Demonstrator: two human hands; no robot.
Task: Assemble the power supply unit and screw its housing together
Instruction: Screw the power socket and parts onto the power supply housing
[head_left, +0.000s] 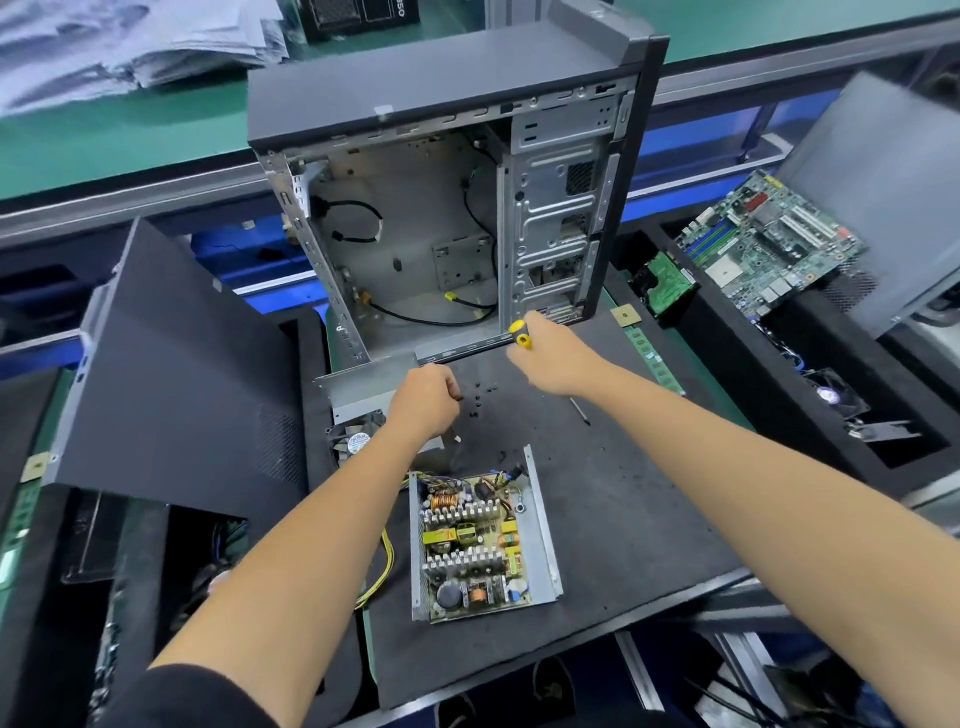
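Note:
The open power supply base (480, 540) lies on the black mat, its circuit board with heat sinks and coils facing up. The grey housing cover with its fan (363, 400) lies beyond it to the left. Several small black screws (480, 397) are scattered on the mat. My left hand (423, 400) is curled over the mat beside the cover, its fingertips pinching a black screw at the edge of the scatter. My right hand (553, 358) grips a screwdriver with a yellow handle (521, 333), held above the mat near the case's lower edge.
An empty grey computer case (447, 208) stands open behind the mat. A black side panel (171, 374) leans at the left. A RAM stick (652, 358), a hard drive (667, 283) and a motherboard (769, 244) lie to the right. A loose bit (580, 410) lies on the mat.

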